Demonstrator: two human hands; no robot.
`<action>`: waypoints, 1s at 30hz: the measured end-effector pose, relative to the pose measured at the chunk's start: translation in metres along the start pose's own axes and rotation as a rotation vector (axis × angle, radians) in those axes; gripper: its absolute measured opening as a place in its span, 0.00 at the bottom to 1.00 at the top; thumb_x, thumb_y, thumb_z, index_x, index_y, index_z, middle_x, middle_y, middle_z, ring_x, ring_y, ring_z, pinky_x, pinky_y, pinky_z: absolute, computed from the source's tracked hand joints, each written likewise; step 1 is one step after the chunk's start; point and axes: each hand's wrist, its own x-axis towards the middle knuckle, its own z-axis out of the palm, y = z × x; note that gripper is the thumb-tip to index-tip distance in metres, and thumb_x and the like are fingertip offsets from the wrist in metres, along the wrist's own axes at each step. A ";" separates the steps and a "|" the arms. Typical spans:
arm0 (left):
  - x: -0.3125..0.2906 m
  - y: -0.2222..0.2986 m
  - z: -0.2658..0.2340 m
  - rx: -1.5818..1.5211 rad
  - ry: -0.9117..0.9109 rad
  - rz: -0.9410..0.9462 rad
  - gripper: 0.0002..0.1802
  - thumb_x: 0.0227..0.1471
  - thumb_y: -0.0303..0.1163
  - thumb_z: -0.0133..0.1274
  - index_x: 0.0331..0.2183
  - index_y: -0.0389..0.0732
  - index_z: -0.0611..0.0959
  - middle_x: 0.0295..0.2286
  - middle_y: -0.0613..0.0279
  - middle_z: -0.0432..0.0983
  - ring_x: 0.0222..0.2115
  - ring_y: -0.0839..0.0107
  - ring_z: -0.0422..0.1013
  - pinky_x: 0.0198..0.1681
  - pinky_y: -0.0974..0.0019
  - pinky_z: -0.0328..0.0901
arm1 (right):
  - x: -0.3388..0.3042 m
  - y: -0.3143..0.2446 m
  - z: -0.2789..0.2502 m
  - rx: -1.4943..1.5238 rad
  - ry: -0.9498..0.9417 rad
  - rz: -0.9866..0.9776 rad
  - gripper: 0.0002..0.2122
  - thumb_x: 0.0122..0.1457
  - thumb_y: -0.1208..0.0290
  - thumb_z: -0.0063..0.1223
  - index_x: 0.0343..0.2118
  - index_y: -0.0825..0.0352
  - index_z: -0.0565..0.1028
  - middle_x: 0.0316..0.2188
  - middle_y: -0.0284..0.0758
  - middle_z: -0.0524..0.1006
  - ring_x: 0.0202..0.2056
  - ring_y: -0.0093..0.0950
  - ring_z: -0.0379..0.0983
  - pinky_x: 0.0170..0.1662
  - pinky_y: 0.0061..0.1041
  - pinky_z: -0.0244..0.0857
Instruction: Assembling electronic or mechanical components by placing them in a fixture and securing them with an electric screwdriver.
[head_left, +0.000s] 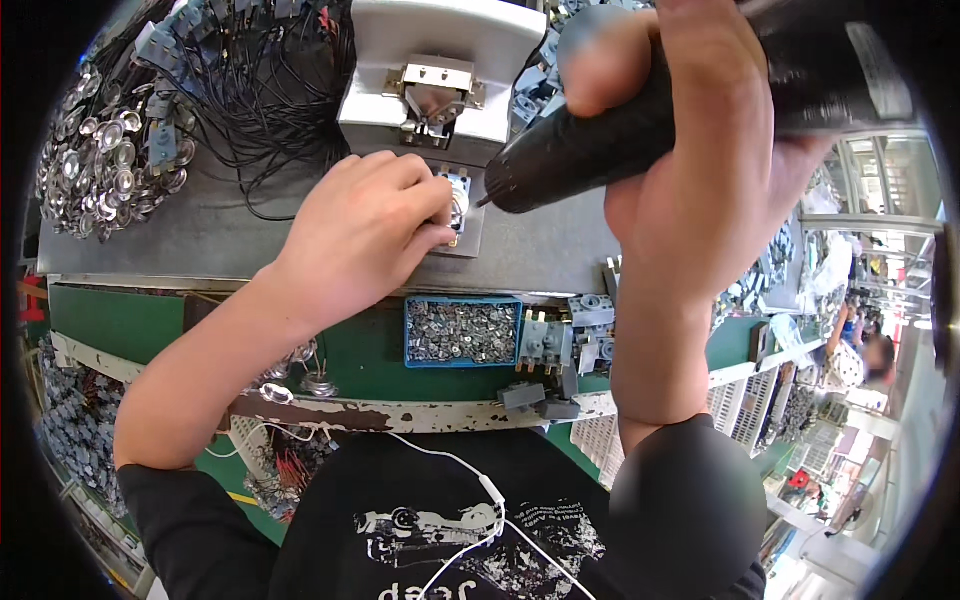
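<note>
In front of me, my left hand point(365, 230) has its fingers curled and pinched at a small pale grey part with metal contacts point(459, 200). That part lies on a metal block point(466, 245) on the bench, and my fingertips partly cover it. My right hand point(690, 180) is wrapped round a black powered screwdriver point(590, 150). The tool slants down to the left, its thin bit close to the right side of the small part. Whether the bit touches the part I cannot tell.
Behind the block stands a white machine housing point(440, 30) with a metal bracket point(438, 90). Black cables point(270, 120) and shiny round metal pieces point(100, 160) are heaped left. Nearer me are a blue tray point(407, 335) of small metal parts and several grey switch-like pieces point(545, 343).
</note>
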 end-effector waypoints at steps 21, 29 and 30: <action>-0.004 -0.005 0.005 0.002 0.011 -0.021 0.24 0.50 0.34 0.65 0.48 0.41 0.76 0.34 0.59 0.75 0.40 0.57 0.73 0.44 0.54 0.66 | -0.009 0.018 0.004 0.065 -0.127 -0.141 0.24 0.61 0.80 0.61 0.55 0.66 0.60 0.35 0.42 0.80 0.24 0.25 0.78 0.27 0.25 0.74; -0.005 -0.007 0.005 0.032 -0.019 -0.023 0.25 0.51 0.36 0.64 0.50 0.39 0.77 0.35 0.58 0.75 0.41 0.57 0.73 0.45 0.54 0.67 | -0.008 0.027 0.002 0.092 -0.165 -0.195 0.27 0.62 0.81 0.59 0.59 0.65 0.56 0.36 0.45 0.80 0.25 0.25 0.79 0.28 0.26 0.74; -0.006 -0.007 0.006 0.027 -0.018 -0.023 0.26 0.51 0.36 0.64 0.50 0.39 0.77 0.36 0.58 0.75 0.41 0.57 0.73 0.45 0.54 0.67 | -0.007 0.028 0.001 0.096 -0.170 -0.201 0.28 0.62 0.81 0.59 0.60 0.64 0.55 0.37 0.45 0.80 0.25 0.26 0.79 0.29 0.26 0.75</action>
